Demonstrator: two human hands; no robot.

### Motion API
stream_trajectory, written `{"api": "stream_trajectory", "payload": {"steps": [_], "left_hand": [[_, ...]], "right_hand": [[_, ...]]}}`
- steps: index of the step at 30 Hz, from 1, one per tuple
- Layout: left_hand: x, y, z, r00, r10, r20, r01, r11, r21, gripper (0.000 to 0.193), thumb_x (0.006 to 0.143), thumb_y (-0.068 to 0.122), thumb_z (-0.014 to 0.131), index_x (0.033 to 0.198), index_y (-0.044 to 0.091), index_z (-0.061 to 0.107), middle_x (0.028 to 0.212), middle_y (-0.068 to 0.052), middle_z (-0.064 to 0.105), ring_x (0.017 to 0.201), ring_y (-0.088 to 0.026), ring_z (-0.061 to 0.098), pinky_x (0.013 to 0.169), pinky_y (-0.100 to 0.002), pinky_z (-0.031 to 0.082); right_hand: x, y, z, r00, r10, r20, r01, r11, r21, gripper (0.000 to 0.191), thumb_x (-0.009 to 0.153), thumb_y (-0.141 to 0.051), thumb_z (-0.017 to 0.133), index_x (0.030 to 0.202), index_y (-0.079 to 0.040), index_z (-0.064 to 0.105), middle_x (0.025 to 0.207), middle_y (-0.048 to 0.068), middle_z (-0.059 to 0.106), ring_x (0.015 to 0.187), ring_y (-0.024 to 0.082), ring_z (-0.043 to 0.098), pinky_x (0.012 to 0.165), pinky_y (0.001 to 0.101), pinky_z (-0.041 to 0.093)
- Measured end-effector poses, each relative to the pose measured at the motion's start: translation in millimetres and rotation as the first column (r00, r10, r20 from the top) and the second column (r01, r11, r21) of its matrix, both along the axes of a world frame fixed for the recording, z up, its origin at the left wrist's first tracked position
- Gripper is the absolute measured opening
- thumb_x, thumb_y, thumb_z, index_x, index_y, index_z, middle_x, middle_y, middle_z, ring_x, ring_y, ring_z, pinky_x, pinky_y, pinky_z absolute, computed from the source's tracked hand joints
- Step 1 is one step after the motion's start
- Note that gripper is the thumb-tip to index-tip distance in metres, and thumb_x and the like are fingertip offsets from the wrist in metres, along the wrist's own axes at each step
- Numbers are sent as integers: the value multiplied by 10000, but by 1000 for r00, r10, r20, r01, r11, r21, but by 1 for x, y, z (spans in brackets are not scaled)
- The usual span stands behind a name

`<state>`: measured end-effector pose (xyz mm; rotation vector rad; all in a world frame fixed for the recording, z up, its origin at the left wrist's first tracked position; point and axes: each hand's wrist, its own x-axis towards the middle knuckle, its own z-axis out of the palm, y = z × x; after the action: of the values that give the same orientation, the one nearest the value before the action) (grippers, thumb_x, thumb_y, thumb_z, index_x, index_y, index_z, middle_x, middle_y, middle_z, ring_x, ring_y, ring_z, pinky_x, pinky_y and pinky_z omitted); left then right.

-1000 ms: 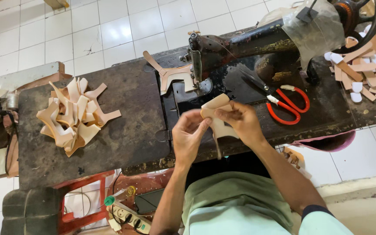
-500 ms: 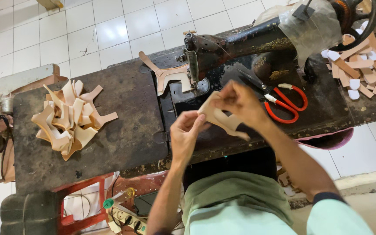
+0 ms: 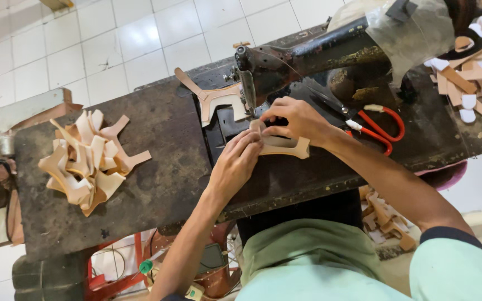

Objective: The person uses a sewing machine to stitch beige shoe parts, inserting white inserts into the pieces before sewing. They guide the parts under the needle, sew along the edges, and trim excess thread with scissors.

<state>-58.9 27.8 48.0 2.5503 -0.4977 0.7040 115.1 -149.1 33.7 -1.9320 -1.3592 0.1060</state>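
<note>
Both hands hold one tan leather piece on the bed of an old black sewing machine. My left hand pinches its near left end. My right hand grips its far end, just right of the needle and presser foot. A second tan cut piece lies flat to the left of the needle, partly under the machine head. The piece's middle is partly hidden by my fingers.
A heap of several tan cut pieces sits on the left of the dark worn table. Red-handled scissors lie right of my right hand. More tan and white scraps fill the far right. White tiled floor lies beyond.
Both hands have carried the tan piece forward and down from mid-air onto the machine bed, up to the needle. The camera view has shifted slightly.
</note>
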Motion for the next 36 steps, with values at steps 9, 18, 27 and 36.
{"api": "stream_trajectory", "payload": {"steps": [9, 18, 27, 36], "left_hand": [[2, -3, -1, 998, 41, -43, -42, 999, -7, 186, 960, 44, 681, 1133, -13, 644, 1251, -125, 646, 1261, -307, 615, 1066, -401, 503], [14, 4, 6, 995, 54, -88, -65, 990, -125, 181, 954, 31, 681, 1122, -10, 628, 1227, -149, 661, 1226, -331, 633, 1062, -406, 518], [18, 4, 7, 990, 75, -121, -92, 987, -134, 151, 984, 45, 670, 1117, -11, 624, 1245, -169, 666, 1249, -344, 633, 1077, -416, 517], [22, 10, 2, 986, 84, -147, -106, 984, -144, 161, 963, 31, 672, 1110, -12, 620, 1303, -188, 645, 1259, -367, 619, 1065, -428, 514]], "right_hand": [[12, 3, -10, 990, -52, -129, 50, 999, -22, 296, 878, -298, 812, 1088, -98, 754, 947, 60, 714, 862, 195, 688, 758, 351, 554], [40, 26, 24, 817, 239, -524, 48, 879, 474, 626, 973, 8, 709, 1538, -55, 448, 1353, -10, 605, 950, 53, 536, 775, 251, 485], [43, 27, 2, 826, -243, -509, 302, 952, 36, 195, 971, -115, 702, 1150, -39, 718, 887, -4, 662, 767, 77, 556, 647, 282, 462], [16, -30, 14, 972, -32, -234, 62, 990, 124, 226, 1120, -225, 563, 1237, -47, 637, 1096, 86, 762, 964, 177, 759, 813, 296, 598]]}}
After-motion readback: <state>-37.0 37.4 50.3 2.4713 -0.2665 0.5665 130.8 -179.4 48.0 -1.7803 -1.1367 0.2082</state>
